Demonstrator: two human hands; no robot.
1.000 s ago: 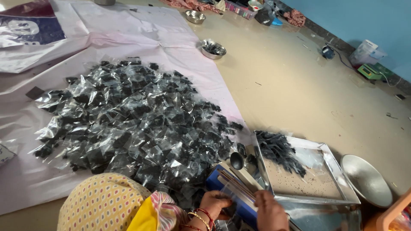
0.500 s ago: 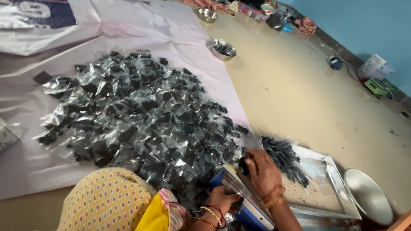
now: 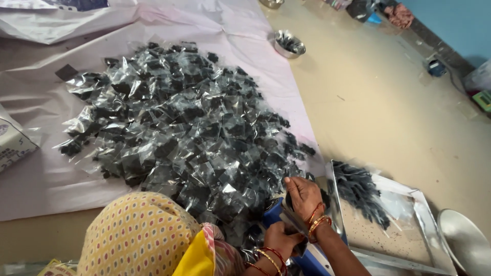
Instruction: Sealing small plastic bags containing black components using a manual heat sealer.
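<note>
Pale plastic sheeting (image 3: 46, 184) covers the floor at the left, with a printed box (image 3: 13, 145) lying at its left edge. On the sheeting sits a broad heap of small clear packets (image 3: 179, 128), each holding something dark, spreading from the middle of the view down toward the person at the bottom edge. A head under a yellow dotted scarf (image 3: 135, 237) fills the lower left of the middle. Just to its right, the left hand (image 3: 279, 240), with red and gold bangles on the wrist, is closed around the near end of a blue sealing machine (image 3: 307, 255) that stands at the foot of the heap. The right hand (image 3: 304, 197), also with bangles, rests above it, fingers curled onto a clear packet (image 3: 292, 202) held against the top of the machine; how firmly it pinches the packet cannot be told. Right beside the machine lies a flat metal tray (image 3: 409, 225) with a pile of loose dark pieces (image 3: 363, 191) in its upper corner. A steel bowl (image 3: 465, 245) sits at the tray's right edge. Farther up, a small steel bowl (image 3: 289, 45) stands at the sheeting's right border, on the bare tan floor (image 3: 388, 117).
</note>
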